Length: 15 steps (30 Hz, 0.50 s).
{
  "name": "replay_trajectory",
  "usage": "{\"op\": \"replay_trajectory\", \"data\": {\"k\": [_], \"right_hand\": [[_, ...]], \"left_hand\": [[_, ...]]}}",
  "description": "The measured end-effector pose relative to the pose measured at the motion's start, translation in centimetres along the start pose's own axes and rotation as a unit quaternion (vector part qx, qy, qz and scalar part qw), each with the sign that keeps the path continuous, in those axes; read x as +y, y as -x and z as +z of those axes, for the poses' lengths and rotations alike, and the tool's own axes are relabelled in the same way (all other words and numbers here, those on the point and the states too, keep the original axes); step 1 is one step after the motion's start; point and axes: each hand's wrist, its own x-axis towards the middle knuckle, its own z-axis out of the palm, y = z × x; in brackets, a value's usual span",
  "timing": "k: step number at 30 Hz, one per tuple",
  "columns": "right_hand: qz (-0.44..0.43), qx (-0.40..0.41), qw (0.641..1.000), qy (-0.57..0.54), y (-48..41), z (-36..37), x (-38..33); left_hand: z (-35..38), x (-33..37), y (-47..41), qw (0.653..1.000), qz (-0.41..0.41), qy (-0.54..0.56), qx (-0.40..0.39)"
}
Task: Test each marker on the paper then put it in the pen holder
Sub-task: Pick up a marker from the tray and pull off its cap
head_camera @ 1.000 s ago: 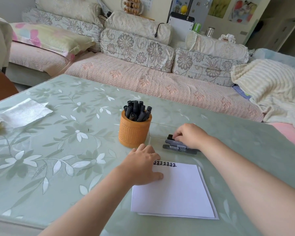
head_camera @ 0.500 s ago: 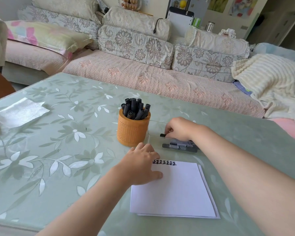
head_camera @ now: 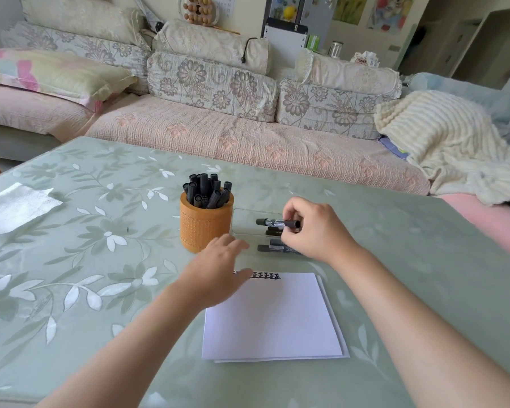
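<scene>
Head camera view: a person's right hand (head_camera: 312, 231) pinches a black marker (head_camera: 273, 222) by its far end between thumb and curled fingers, to the right of the orange pen holder (head_camera: 205, 228). The marker is held level, its free end pointing toward the holder without touching it. Just below it and nearer the person, a few more loose markers (head_camera: 273, 248) lie side by side on the green flowered worktop (head_camera: 100, 260), partly hidden by the right hand. The left hand (head_camera: 218, 269), fingers relaxed and loosely spread and holding nothing, sits in front of the holder over the nearest corner of a white paper sheet (head_camera: 273, 319); whether it presses down cannot be told. A row of black test marks (head_camera: 267, 275) runs along the paper's edge closest to the holder. The holder is packed with capped markers (head_camera: 206, 191) standing upright. A white tissue (head_camera: 15, 206) lies well to the holder's left.
</scene>
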Motion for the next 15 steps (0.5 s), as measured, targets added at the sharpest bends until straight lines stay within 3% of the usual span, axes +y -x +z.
{"op": "replay_trajectory", "data": {"k": [4,6,12,15], "right_hand": [[0.054,-0.001,0.996,-0.078,2.6,-0.6,0.3],[0.097,0.001,0.986,-0.133,3.8,-0.2,0.8],[0.151,-0.060,0.943,-0.290,5.2,0.8,1.5],[0.148,-0.077,0.951,-0.262,5.3,1.1,2.0]], "left_hand": [[-0.3,0.1,-0.4,0.989,0.017,0.039,0.141],[-0.4,0.4,-0.5,0.984,0.028,0.043,0.171],[0.0,0.9,-0.7,0.988,0.064,-0.012,0.139],[0.2,0.9,-0.8,0.991,0.051,0.000,0.127]]}}
